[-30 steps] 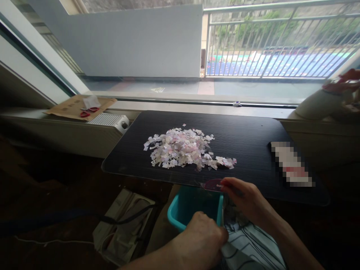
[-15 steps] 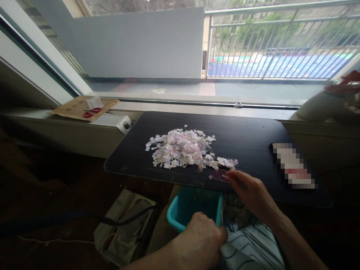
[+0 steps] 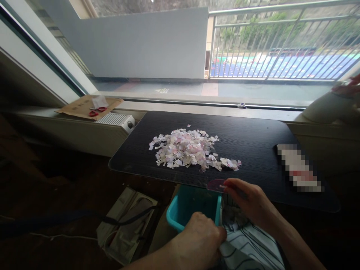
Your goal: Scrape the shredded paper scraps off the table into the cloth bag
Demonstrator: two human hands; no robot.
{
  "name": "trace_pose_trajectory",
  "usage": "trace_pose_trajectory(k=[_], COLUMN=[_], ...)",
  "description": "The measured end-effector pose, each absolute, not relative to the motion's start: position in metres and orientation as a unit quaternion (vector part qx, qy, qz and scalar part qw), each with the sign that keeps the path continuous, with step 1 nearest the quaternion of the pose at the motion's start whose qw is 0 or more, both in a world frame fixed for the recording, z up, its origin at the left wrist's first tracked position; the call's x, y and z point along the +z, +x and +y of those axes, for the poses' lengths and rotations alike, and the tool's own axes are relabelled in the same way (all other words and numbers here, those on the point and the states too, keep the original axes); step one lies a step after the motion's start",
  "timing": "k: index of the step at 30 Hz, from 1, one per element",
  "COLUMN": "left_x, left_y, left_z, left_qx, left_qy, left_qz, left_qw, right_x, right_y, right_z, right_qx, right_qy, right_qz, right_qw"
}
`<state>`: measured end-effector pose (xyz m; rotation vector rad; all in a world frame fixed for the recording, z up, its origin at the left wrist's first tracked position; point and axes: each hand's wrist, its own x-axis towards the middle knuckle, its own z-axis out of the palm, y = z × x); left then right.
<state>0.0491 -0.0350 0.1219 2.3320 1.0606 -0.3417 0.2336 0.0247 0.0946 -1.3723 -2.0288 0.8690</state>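
Note:
A loose heap of small white and pale pink paper scraps (image 3: 185, 148) lies on the black tabletop (image 3: 242, 142), with a short tail of scraps trailing right. My right hand (image 3: 250, 195) pinches a thin, see-through pink plastic piece (image 3: 216, 185) with a rounded end. That piece is at the table's front edge, over the far rim of a turquoise bin (image 3: 171, 215). Below the tabletop, my left hand (image 3: 201, 234) is closed at the bin's near rim; its fingertips are hidden. White fabric with dark stripes (image 3: 253, 243) lies against its right side.
A blurred-out flat object (image 3: 299, 167) lies on the table's right side. Red-handled scissors (image 3: 97, 111) rest on a brown envelope (image 3: 75, 107) on the sill. Left of the bin, an open box (image 3: 128, 225) with a dark strap stands on the floor.
My right hand has drawn the pink plastic piece towards me, from the tabletop near the scraps to the front edge above the bin. My left hand stays at the bin.

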Motion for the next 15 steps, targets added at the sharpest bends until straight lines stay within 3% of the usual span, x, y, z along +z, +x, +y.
trace_pose_trajectory(k=[4,11,15], left_x=[0.123,0.121,0.118], left_y=[0.047,0.037,0.031], left_z=[-0.035,-0.039,-0.04], left_qx=[-0.134,-0.136,-0.13], left_qy=[0.86,0.841,0.834], left_qz=[0.402,0.438,0.446], left_qw=[0.285,0.285,0.298], right_x=[0.092,0.092,0.089], right_y=[0.221,0.214,0.218], right_z=[0.05,0.077,0.075], right_qx=[0.248,0.181,0.206], right_qy=[-0.528,-0.58,-0.571], right_qz=[-0.742,-0.733,-0.725], right_qw=[0.33,0.305,0.327])
